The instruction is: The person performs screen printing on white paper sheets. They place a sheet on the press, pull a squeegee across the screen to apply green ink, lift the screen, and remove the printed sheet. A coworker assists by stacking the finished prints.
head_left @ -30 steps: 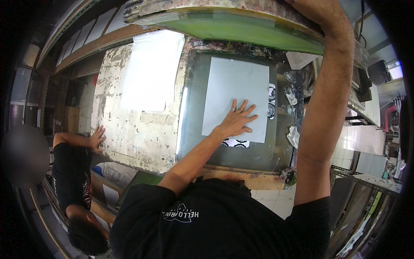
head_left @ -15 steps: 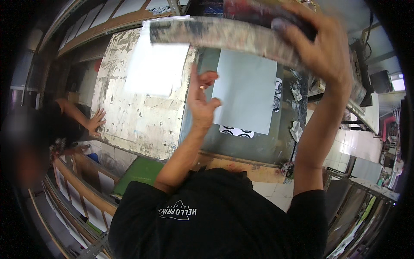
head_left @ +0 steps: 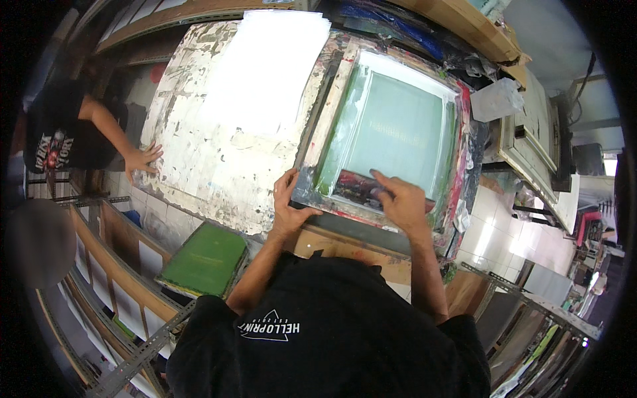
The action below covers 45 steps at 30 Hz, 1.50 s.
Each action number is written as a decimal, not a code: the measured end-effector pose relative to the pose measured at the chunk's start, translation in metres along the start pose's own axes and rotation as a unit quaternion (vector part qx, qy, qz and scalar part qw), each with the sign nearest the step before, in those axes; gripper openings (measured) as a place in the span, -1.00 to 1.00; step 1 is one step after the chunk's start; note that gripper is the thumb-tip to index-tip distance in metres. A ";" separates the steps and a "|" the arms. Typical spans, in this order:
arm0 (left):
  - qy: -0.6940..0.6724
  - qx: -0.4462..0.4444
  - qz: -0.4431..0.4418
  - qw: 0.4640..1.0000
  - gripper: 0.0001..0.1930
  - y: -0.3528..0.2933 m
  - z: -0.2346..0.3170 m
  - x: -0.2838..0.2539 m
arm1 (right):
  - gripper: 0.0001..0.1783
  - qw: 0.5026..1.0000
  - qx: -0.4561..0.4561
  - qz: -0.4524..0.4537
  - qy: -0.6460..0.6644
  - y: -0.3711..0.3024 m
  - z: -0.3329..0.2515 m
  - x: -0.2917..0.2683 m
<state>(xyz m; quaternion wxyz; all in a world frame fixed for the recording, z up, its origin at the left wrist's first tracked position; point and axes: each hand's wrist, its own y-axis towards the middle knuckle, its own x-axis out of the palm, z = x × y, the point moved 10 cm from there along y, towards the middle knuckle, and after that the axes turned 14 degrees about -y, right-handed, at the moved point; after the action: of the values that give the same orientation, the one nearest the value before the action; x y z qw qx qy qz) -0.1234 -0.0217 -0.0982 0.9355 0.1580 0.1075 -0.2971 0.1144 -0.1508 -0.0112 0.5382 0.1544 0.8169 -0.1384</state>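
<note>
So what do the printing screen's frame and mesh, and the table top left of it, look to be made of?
Frame: probably wood, matte, with squared bars caked in dried ink. Mesh: fine stretched fabric, pale green, flat and semi-sheer, wet ink by the right hand. Table top: a board under flaking white paper or paint; the base material is hidden.

One fisheye camera on the person's head looks steeply down over a black-shirted chest, close above the paint-crusted tabletop [head_left: 199, 166] and screen frame [head_left: 391, 126]. Straight edges bend near the rim; a co-worker shows at far left.
</note>
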 end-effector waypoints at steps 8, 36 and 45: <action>0.107 0.012 0.002 0.994 -0.03 -0.009 -0.013 -0.001 | -0.12 0.990 -0.005 0.045 -0.137 0.030 0.033 0.055; 0.050 0.007 -0.042 0.998 -0.03 -0.014 -0.019 -0.001 | -0.32 0.947 -0.131 0.243 -0.162 0.272 0.171 -0.034; -0.016 0.021 0.031 0.999 -0.11 -0.013 0.002 -0.007 | -0.40 0.972 -0.067 0.180 -0.134 0.108 0.075 -0.021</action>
<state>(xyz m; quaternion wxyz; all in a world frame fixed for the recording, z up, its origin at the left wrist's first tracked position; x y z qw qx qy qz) -0.1370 -0.0289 -0.0971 0.9424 0.1757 0.0814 -0.2728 0.2286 -0.0834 -0.0275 0.6683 0.2423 0.7034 -0.0035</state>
